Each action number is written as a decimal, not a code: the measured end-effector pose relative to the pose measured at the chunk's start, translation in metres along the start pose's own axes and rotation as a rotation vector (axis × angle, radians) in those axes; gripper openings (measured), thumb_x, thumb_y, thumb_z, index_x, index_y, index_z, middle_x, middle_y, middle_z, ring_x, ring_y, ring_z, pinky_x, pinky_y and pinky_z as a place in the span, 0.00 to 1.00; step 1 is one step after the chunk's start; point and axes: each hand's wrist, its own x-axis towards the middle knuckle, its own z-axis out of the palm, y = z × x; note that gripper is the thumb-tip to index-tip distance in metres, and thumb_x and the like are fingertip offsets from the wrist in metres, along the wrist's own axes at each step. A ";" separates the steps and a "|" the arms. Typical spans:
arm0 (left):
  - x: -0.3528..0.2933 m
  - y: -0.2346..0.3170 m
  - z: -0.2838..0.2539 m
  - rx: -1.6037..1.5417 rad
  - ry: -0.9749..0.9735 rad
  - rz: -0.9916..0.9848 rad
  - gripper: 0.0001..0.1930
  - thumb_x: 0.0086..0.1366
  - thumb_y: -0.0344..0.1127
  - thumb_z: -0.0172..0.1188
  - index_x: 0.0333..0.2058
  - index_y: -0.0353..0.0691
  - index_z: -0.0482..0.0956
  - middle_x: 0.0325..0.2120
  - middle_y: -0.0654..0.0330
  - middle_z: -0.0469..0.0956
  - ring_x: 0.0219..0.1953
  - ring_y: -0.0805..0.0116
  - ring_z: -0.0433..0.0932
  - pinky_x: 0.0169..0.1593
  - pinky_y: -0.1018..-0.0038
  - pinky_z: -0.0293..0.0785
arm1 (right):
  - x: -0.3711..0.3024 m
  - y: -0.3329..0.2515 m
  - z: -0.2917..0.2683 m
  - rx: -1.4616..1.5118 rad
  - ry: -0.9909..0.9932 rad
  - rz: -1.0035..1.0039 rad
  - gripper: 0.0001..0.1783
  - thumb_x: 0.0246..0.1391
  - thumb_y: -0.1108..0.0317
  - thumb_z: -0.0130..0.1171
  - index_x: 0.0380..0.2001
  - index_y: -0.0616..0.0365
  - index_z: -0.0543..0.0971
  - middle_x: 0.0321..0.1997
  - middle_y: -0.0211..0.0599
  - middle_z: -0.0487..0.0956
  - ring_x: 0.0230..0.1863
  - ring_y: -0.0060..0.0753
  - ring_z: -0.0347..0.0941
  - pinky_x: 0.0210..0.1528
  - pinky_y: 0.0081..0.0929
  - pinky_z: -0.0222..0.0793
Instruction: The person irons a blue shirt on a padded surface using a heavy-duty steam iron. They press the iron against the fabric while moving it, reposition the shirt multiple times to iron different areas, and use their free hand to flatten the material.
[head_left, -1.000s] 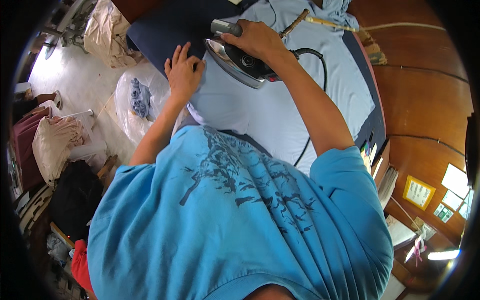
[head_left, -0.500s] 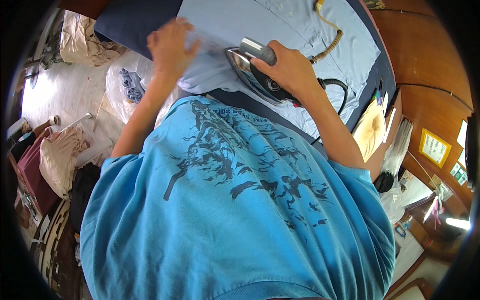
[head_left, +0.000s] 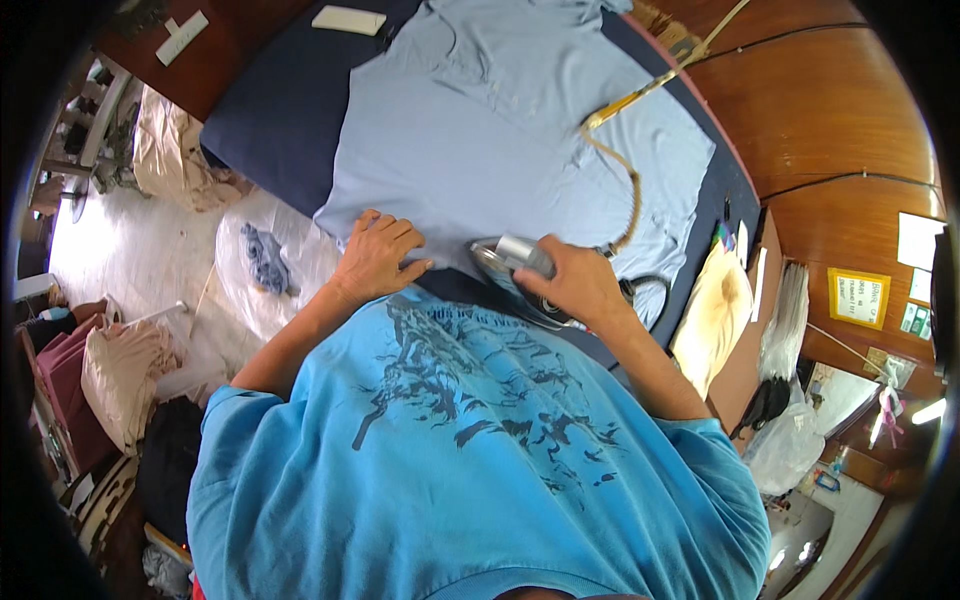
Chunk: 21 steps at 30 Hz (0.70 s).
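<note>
A light blue garment (head_left: pixel 470 130) lies spread over the dark navy-covered table (head_left: pixel 275 115). My right hand (head_left: pixel 585 290) is closed around the grey handle of an iron (head_left: pixel 522 254) at the garment's near edge. The iron's shiny tip points left, and part of its body is hidden by my hand. At the near left corner of the cloth rests my left hand (head_left: pixel 380 252), its fingers bent on the fabric and the thumb held apart. A coiled tan cord (head_left: pixel 634 200) runs from behind the iron across the garment.
A white flat object (head_left: pixel 348 20) lies at the table's far left. Left of the table, a clear plastic bag (head_left: pixel 238 235) holds grey-blue cloth. A cream cloth with a brown scorch-like patch (head_left: pixel 715 300) hangs at the right edge, near a wooden wall (head_left: pixel 815 110).
The view has shifted, showing more of the table's far side. My left hand has come down onto the garment's near left corner. The iron now sits nearer the table's front edge.
</note>
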 end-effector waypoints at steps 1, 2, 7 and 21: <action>0.010 -0.003 0.000 0.002 0.042 -0.038 0.07 0.54 0.37 0.58 0.32 0.43 0.76 0.30 0.62 0.74 0.38 0.62 0.72 0.48 0.62 0.61 | 0.010 0.010 -0.001 0.083 0.107 0.075 0.28 0.46 0.44 0.57 0.36 0.60 0.72 0.25 0.54 0.77 0.29 0.56 0.75 0.31 0.45 0.69; 0.017 -0.005 -0.001 0.000 0.074 -0.081 0.08 0.54 0.37 0.59 0.33 0.43 0.76 0.31 0.62 0.75 0.40 0.62 0.72 0.49 0.62 0.61 | 0.019 0.014 -0.006 0.137 0.175 0.169 0.29 0.46 0.43 0.57 0.36 0.62 0.73 0.26 0.55 0.77 0.31 0.58 0.75 0.33 0.45 0.69; 0.103 -0.076 0.018 0.090 0.117 -0.185 0.17 0.61 0.43 0.52 0.46 0.45 0.73 0.49 0.60 0.71 0.54 0.61 0.67 0.56 0.62 0.57 | 0.085 0.044 -0.028 0.142 0.409 0.235 0.31 0.47 0.44 0.57 0.35 0.68 0.73 0.32 0.60 0.77 0.39 0.59 0.74 0.39 0.44 0.67; 0.111 -0.131 0.009 0.511 -0.084 -0.436 0.29 0.65 0.57 0.39 0.63 0.59 0.54 0.65 0.63 0.50 0.67 0.61 0.45 0.62 0.49 0.45 | 0.211 -0.020 -0.043 0.043 0.321 -0.022 0.31 0.45 0.43 0.55 0.38 0.63 0.75 0.35 0.52 0.78 0.41 0.51 0.75 0.44 0.40 0.69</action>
